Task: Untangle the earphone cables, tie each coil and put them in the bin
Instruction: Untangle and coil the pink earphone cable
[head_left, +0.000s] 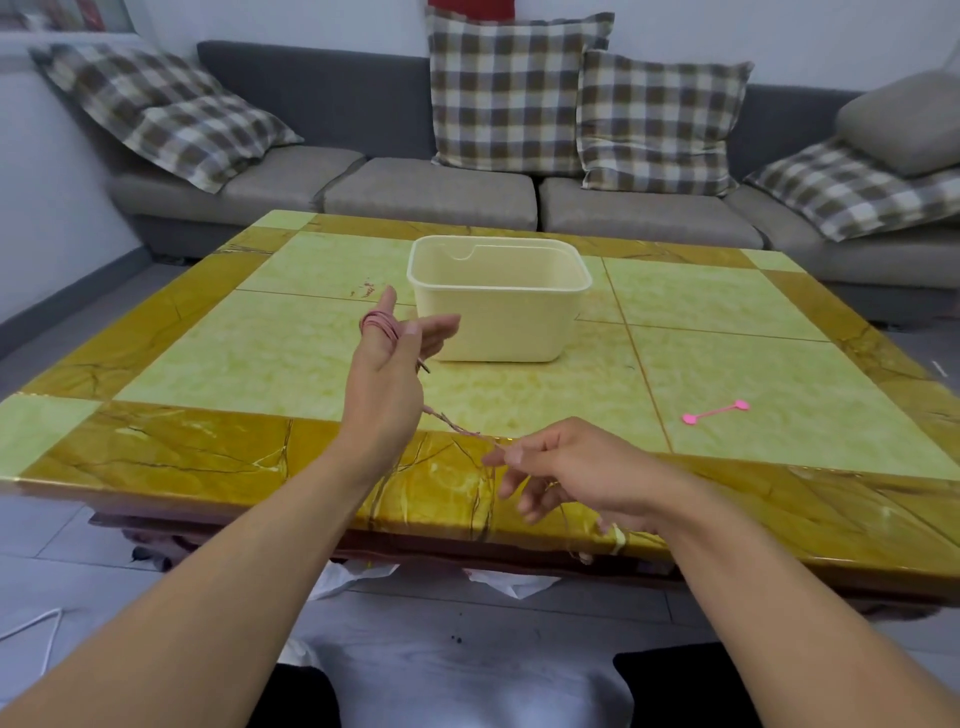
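My left hand (390, 364) is raised above the table with its fingers spread. Several turns of a pink earphone cable (381, 323) are wound around them. The cable runs down and right as a twisted strand (451, 423) to my right hand (566, 467), which pinches it between thumb and forefinger near the table's front edge. More thin cable hangs below my right hand past the table edge. A cream plastic bin (498, 296) stands empty just beyond my left hand. A pink cable tie (717, 412) lies on the table to the right.
The yellow and amber tiled table (234, 364) fills the middle of the view. A grey sofa (431, 192) with checked cushions stands behind it. White bags lie on the floor under the table's front edge.
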